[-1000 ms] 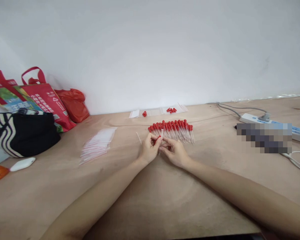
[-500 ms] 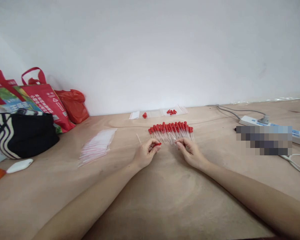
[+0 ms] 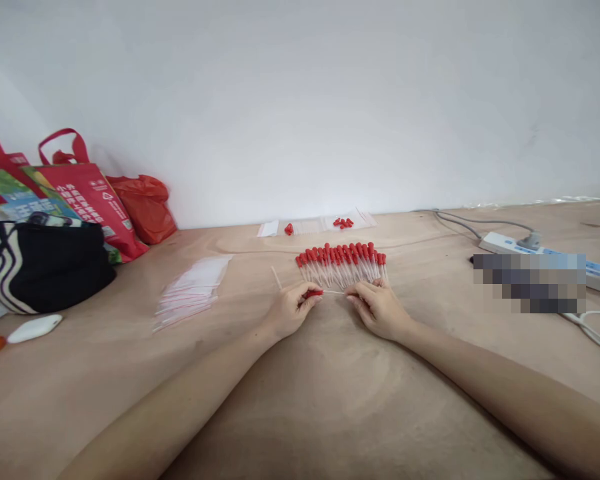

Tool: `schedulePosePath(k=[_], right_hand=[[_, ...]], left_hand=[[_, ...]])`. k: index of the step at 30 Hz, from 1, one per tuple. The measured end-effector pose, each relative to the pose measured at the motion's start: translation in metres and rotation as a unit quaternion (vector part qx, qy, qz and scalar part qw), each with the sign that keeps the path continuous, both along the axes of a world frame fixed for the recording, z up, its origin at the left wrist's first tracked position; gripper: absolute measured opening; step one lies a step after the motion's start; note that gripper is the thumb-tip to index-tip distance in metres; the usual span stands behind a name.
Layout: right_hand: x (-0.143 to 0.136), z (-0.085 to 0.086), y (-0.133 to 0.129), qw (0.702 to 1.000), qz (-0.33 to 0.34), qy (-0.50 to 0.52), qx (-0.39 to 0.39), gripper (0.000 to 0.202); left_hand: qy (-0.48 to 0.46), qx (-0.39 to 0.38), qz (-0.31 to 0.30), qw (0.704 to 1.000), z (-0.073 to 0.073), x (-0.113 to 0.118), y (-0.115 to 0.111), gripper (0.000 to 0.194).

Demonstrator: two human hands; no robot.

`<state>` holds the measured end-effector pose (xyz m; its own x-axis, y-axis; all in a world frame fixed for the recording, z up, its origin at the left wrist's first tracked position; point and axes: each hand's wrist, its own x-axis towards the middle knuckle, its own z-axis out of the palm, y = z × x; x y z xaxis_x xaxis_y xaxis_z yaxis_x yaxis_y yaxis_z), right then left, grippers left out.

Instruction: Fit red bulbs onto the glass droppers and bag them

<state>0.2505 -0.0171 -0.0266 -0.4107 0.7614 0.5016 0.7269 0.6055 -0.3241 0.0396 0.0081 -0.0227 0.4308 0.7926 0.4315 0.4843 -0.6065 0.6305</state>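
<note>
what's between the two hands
In the head view, a thin pale tube spans from the right hand to the red cap in the left hand.

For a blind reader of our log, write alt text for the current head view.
A left hand holds a small red cap lined up with a thin translucent tube in the right hand. Beyond them, a row of red-capped translucent tubes lies on a brown wooden table.

Bare forearms [image 3: 220, 370], bare hands [image 3: 291, 312]
</note>
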Motion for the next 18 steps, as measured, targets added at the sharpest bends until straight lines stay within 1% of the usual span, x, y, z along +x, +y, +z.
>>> schedulePosePath(k=[6,12,18], right_hand=[[0.002,-0.001,0.003,1.0,0.009,-0.013,-0.005,0.022],[0.008,-0.003,0.012,0.999,0.026,-0.028,-0.016,0.023],[0.009,-0.003,0.017,0.997,0.033,-0.059,0.032,0.023]], left_hand=[[0.023,0.021,-0.001,1.0,0.004,0.001,-0.001,0.013],[0.049,0.032,-0.045,0.997,0.008,0.002,-0.003,0.014],[0.07,0.058,-0.066,0.994,0.008,0.003,-0.003,0.013]])
